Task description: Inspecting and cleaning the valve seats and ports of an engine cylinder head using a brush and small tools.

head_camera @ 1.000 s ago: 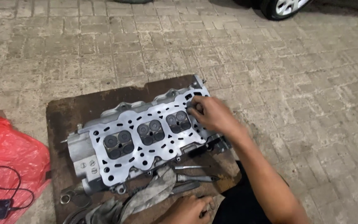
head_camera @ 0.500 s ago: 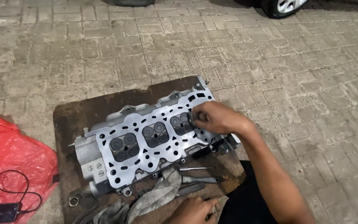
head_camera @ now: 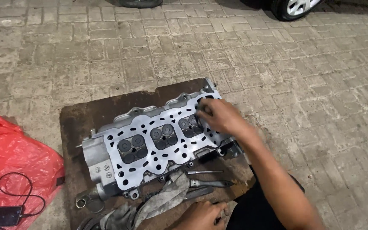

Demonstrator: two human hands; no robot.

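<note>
A silver engine cylinder head (head_camera: pixel 150 142) lies on a dark wooden board (head_camera: pixel 86 115) on a paved floor, its flat face up with three combustion chambers showing. My right hand (head_camera: pixel 219 116) rests on the head's right end, fingers curled over the rightmost chamber; whether it pinches something small I cannot tell. My left hand (head_camera: pixel 203 214) sits low at the bottom edge, fingers bent, touching a grey rag (head_camera: pixel 162 200) beside the board's front edge.
A thin screwdriver-like tool (head_camera: pixel 205 172) and a dark-handled tool (head_camera: pixel 211 184) lie in front of the head. A red plastic bag (head_camera: pixel 9 157) with a phone (head_camera: pixel 0 216) and black cable lies at left. A car wheel (head_camera: pixel 294 7) stands at the top right.
The view has shifted slightly, so the head and board sit further right in frame. My right hand stays on the head's right end, and my left hand stays by the rag.
</note>
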